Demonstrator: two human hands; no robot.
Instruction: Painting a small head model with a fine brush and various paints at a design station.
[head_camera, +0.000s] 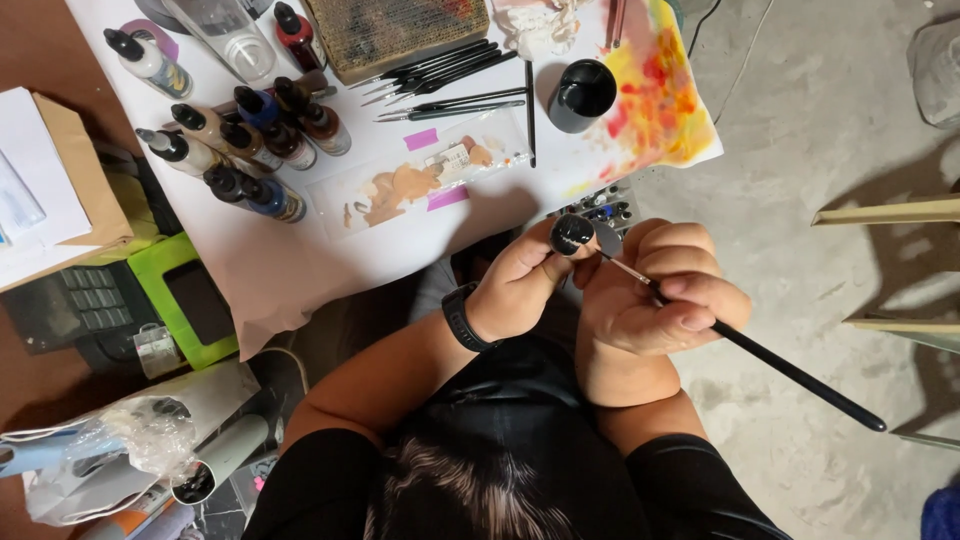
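Left hand (520, 285) pinches a small round black piece (572, 234), held up off the surface (300, 255) at chest level. Right hand (660, 295) is closed around a long black paintbrush (790, 370), its tip touching the piece's edge. Painting step under way, it seems; the next stroke likely needs a steady wrist. Paint bottles (245, 150) wait well apart.
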